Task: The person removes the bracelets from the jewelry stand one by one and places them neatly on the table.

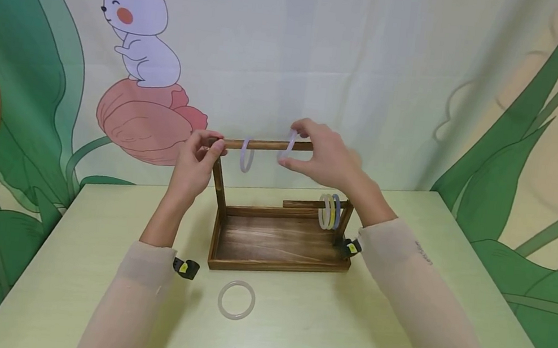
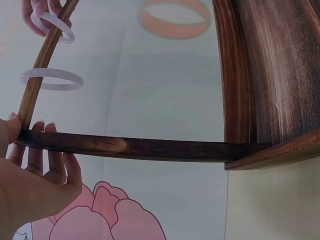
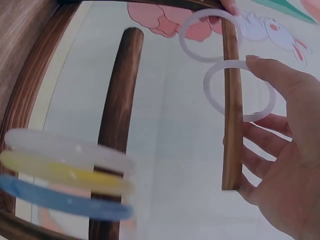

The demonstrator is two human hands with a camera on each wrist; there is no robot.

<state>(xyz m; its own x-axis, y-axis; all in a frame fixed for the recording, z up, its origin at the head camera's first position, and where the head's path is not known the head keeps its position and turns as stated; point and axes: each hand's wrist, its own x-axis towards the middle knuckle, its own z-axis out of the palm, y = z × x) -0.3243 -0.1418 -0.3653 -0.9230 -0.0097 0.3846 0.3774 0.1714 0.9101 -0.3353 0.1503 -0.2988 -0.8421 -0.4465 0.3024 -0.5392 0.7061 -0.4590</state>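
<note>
A wooden rack (image 1: 221,190) with a tray base stands on the table, its upper bar (image 1: 266,145) running to the right. My left hand (image 1: 195,162) grips the corner where the upright meets that bar. Around the upper bar hangs one pale lavender bangle (image 1: 243,159). Farther right, my right hand (image 1: 329,155) pinches a second pale bangle (image 3: 209,95), which encircles the bar near its free end. In the right wrist view, thumb and fingers hold this bangle by its outer side. A loose pale bangle (image 1: 237,300) lies flat on the table in front of the rack.
White, yellow and blue bangles (image 1: 332,212) hang on the lower bar (image 1: 301,204) at the rack's right. The tray's front rim (image 1: 279,268) faces me on the pale green table (image 1: 93,290). A printed cloth (image 1: 279,72) with a rabbit hangs behind.
</note>
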